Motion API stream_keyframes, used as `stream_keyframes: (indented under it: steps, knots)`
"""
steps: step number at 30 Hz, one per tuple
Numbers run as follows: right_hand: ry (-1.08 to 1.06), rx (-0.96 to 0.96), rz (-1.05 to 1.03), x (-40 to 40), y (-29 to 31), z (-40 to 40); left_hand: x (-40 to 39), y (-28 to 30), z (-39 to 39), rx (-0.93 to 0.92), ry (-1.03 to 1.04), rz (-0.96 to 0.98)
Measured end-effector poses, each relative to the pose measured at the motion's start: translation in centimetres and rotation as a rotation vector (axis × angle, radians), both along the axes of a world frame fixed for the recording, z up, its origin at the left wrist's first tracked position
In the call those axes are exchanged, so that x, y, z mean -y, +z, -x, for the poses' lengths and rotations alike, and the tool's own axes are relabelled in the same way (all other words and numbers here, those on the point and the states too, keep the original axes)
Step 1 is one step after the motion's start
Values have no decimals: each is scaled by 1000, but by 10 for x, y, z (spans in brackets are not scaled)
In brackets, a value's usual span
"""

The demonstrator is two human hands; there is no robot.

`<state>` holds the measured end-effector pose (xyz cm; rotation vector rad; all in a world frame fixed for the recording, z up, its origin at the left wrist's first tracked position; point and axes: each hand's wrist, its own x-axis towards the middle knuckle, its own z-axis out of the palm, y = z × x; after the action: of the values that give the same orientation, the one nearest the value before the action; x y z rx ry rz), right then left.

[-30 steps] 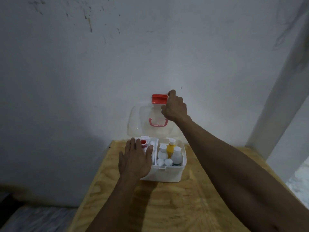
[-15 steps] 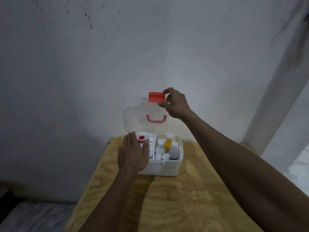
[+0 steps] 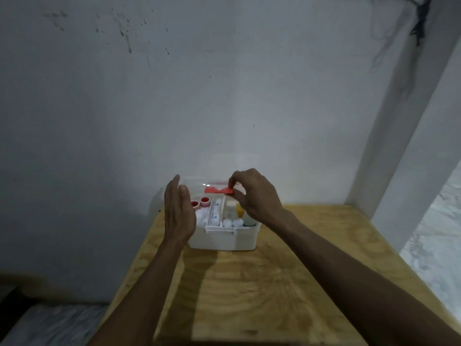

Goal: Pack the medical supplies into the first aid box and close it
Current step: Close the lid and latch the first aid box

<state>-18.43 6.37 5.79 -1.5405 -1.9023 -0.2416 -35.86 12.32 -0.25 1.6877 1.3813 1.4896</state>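
A white first aid box [image 3: 224, 239] stands at the far end of the wooden table [image 3: 262, 283]. Inside it I see red-and-white tape rolls [image 3: 204, 201], a white tube, several white bottles [image 3: 230, 211] and a yellow bottle. Its clear lid [image 3: 197, 183] is tilted forward and hangs partly over the box. My right hand [image 3: 254, 196] pinches the lid's red latch [image 3: 218, 190] at the front edge. My left hand [image 3: 178, 211] is held flat with fingers apart at the box's left side, close to the lid's left end; whether it touches is unclear.
A white wall rises right behind the box. A white pillar [image 3: 399, 121] stands at the table's back right corner. The table's left and right edges drop to a pale floor [image 3: 436, 233]. Bare wood lies between me and the box.
The lid has swung from upright down toward the box, my right hand coming with its red latch. My left hand lifted off the box's left rim.
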Motion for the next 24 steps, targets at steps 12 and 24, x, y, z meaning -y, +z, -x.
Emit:
stream_keyframes:
  steps: [12, 24]
  knots:
    - [45, 132, 196, 31, -53, 2, 9, -23, 7, -403, -158, 121]
    - [-118, -111, 321, 23, -72, 4, 9, -36, 18, -491, -244, 65]
